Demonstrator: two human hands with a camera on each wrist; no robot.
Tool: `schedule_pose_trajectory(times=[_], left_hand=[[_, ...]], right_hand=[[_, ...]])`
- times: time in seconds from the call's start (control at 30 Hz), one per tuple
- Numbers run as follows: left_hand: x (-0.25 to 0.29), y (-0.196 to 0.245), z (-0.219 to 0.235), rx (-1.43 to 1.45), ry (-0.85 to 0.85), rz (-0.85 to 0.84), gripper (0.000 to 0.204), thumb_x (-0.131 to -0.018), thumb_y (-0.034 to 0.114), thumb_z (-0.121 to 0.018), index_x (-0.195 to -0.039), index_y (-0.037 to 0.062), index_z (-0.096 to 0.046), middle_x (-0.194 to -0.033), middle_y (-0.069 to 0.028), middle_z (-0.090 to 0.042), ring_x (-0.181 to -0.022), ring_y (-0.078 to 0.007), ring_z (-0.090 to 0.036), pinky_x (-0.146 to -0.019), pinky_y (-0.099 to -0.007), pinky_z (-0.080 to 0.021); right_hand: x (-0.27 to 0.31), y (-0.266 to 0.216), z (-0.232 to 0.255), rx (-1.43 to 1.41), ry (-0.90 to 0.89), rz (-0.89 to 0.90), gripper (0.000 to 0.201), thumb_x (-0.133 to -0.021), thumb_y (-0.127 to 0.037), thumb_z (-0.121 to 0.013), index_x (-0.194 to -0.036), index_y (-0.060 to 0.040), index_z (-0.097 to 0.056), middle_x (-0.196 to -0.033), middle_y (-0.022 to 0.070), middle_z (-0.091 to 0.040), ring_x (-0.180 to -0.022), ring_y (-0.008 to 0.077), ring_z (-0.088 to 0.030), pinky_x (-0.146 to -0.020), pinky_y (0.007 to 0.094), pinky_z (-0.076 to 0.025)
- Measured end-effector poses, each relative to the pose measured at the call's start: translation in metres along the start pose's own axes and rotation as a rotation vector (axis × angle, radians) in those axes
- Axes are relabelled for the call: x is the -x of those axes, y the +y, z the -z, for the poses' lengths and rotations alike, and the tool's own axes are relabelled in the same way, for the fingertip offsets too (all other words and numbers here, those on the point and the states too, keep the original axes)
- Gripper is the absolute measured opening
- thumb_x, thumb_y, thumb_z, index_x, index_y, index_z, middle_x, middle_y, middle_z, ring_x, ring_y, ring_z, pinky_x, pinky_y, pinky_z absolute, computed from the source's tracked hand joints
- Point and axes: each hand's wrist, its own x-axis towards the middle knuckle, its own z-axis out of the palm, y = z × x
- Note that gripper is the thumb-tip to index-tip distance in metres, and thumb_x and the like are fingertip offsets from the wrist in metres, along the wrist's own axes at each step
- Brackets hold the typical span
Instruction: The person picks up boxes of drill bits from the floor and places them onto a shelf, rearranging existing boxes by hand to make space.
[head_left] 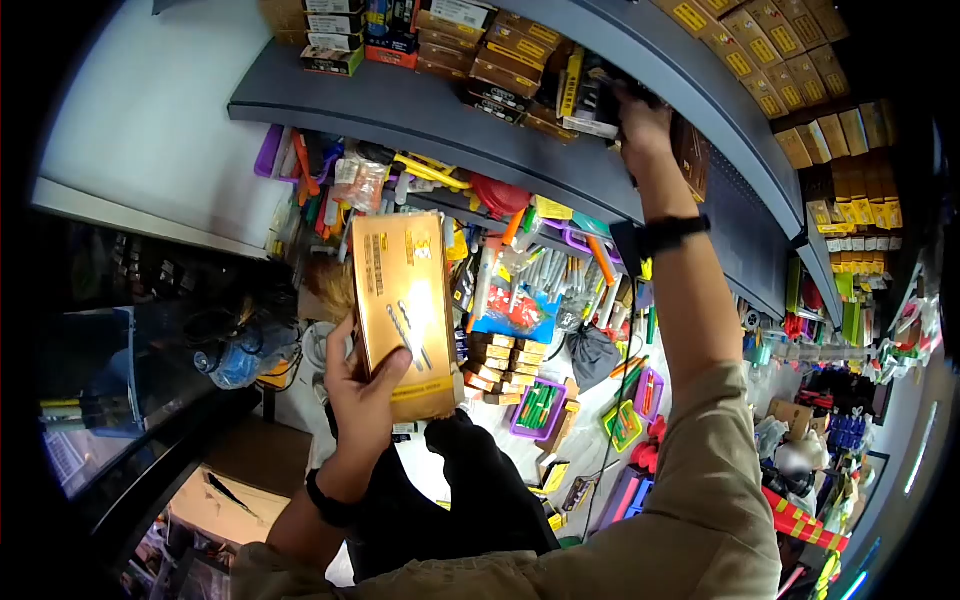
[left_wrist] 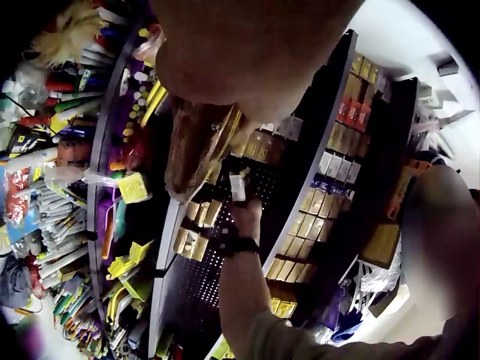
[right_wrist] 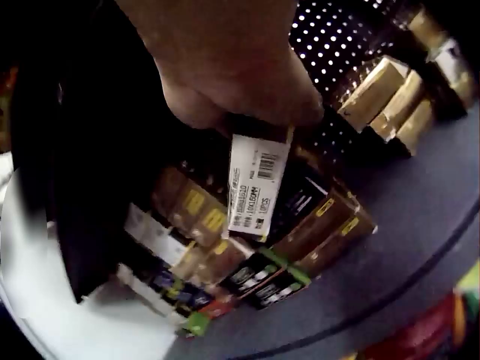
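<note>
My left hand (head_left: 362, 410) grips a tan cardboard drill bit box (head_left: 385, 270), its thumb across the front below the printed bits. In the left wrist view that box (left_wrist: 199, 146) appears edge-on beneath the hand. Up at the grey shelf, my right hand (head_left: 643, 125) holds a small dark box with a white end label (right_wrist: 256, 184), which reads 10X160MM, 10 PCS. Its fingertips are mostly hidden behind the box in the right wrist view. Other brown boxes (right_wrist: 322, 229) lie right beside the labelled one.
Stacked cartons (head_left: 515, 60) line the shelf (head_left: 400, 105), and a second shelf board (head_left: 640, 50) runs above it. Below are bins of markers and tools, a purple basket (head_left: 540, 408) and small boxes (head_left: 503, 360) on the floor. A glass case (head_left: 90, 360) stands at left.
</note>
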Motion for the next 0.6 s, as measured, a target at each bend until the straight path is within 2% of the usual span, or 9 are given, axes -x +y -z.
schedule_pose_trajectory(times=[0.07, 0.13, 0.17, 0.2, 0.27, 0.37, 0.5, 0.57, 0.6], left_hand=[[0.004, 0.006, 0.013, -0.042, -0.014, -0.031, 0.067, -0.09, -0.006, -0.07, -0.148, 0.0008, -0.038, -0.124, -0.0173, -0.067, -0.11, -0.0189, -0.067, -0.095, -0.0321, -0.054], [0.006, 0.008, 0.028, -0.099, -0.039, -0.052, 0.068, -0.089, -0.007, -0.069, -0.149, 0.0035, -0.039, -0.123, -0.0168, -0.068, -0.11, -0.0191, -0.068, -0.095, -0.0325, -0.055], [0.007, 0.01, 0.034, -0.101, -0.042, -0.045, 0.068, -0.089, -0.007, -0.069, -0.149, 0.0035, -0.039, -0.123, -0.0168, -0.068, -0.11, -0.0191, -0.068, -0.095, -0.0325, -0.055], [0.008, 0.012, 0.039, -0.106, -0.043, -0.035, 0.069, -0.089, -0.006, -0.069, -0.15, 0.0037, -0.038, -0.124, -0.0169, -0.068, -0.11, -0.019, -0.068, -0.096, -0.033, -0.055], [0.009, 0.012, 0.049, -0.108, -0.042, -0.012, 0.07, -0.088, -0.005, -0.07, -0.15, 0.0038, -0.039, -0.124, -0.0166, -0.068, -0.11, -0.0187, -0.067, -0.098, -0.0339, -0.054], [0.008, 0.011, 0.055, -0.107, -0.037, 0.024, 0.069, -0.088, -0.007, -0.07, -0.149, 0.0014, -0.038, -0.121, -0.0163, -0.069, -0.109, -0.0186, -0.068, -0.096, -0.0327, -0.054], [0.009, 0.004, 0.057, -0.083, -0.036, 0.073, 0.068, -0.089, -0.006, -0.069, -0.149, 0.0014, -0.038, -0.122, -0.0157, -0.068, -0.11, -0.0181, -0.067, -0.096, -0.0323, -0.053], [0.013, 0.002, 0.06, -0.14, -0.028, 0.055, 0.063, -0.089, -0.008, -0.065, -0.146, 0.0037, -0.043, -0.126, -0.0128, -0.066, -0.111, -0.0179, -0.066, -0.097, -0.0327, -0.054], [0.014, 0.0, 0.065, -0.132, -0.05, 0.063, 0.061, -0.089, -0.008, -0.065, -0.146, 0.0043, -0.045, -0.127, -0.0125, -0.066, -0.113, -0.018, -0.065, -0.099, -0.033, -0.053]], right_hand=[[-0.011, 0.006, -0.014, 0.237, 0.064, 0.067, 0.05, -0.098, -0.022, -0.069, -0.14, -0.0021, -0.051, -0.136, 0.0171, -0.061, -0.107, 0.029, -0.069, -0.089, 0.0457, -0.059], [0.011, -0.043, -0.037, 0.524, 0.019, -0.204, 0.058, -0.097, -0.033, -0.069, -0.144, -0.0057, -0.05, -0.14, 0.0172, -0.06, -0.107, 0.0308, -0.069, -0.086, 0.0481, -0.058], [0.016, -0.061, -0.047, 0.529, 0.022, -0.21, 0.058, -0.097, -0.033, -0.069, -0.144, -0.0057, -0.05, -0.14, 0.0172, -0.06, -0.107, 0.0308, -0.069, -0.086, 0.0481, -0.058], [0.021, -0.077, -0.056, 0.395, -0.002, -0.345, 0.059, -0.097, -0.036, -0.068, -0.145, -0.0075, -0.05, -0.138, 0.016, -0.061, -0.107, 0.0312, -0.069, -0.084, 0.0495, -0.058], [-0.004, -0.048, -0.048, 0.225, -0.092, -0.451, 0.052, -0.098, -0.034, -0.067, -0.142, -0.0094, -0.052, -0.131, 0.0144, -0.065, -0.105, 0.031, -0.069, -0.083, 0.0519, -0.059], [0.001, -0.062, -0.054, -0.01, -0.163, -0.311, 0.043, -0.1, -0.029, -0.065, -0.136, -0.0079, -0.055, -0.125, 0.0153, -0.068, -0.104, 0.0306, -0.069, -0.083, 0.0524, -0.06], [0.013, -0.078, -0.056, -0.092, -0.094, -0.331, 0.037, -0.1, -0.023, -0.066, -0.131, -0.0066, -0.057, -0.123, 0.0166, -0.068, -0.103, 0.0305, -0.069, -0.085, 0.055, -0.058], [-0.001, -0.064, -0.049, 0.002, -0.151, -0.32, 0.035, -0.098, -0.02, -0.068, -0.128, -0.0053, -0.059, -0.12, 0.0147, -0.069, -0.104, 0.0299, -0.068, -0.089, 0.0536, -0.057], [-0.001, -0.06, -0.043, 0.053, -0.093, -0.287, 0.034, -0.097, -0.02, -0.069, -0.126, -0.0047, -0.06, -0.119, 0.0142, -0.07, -0.105, 0.0289, -0.068, -0.092, 0.0516, -0.057]])
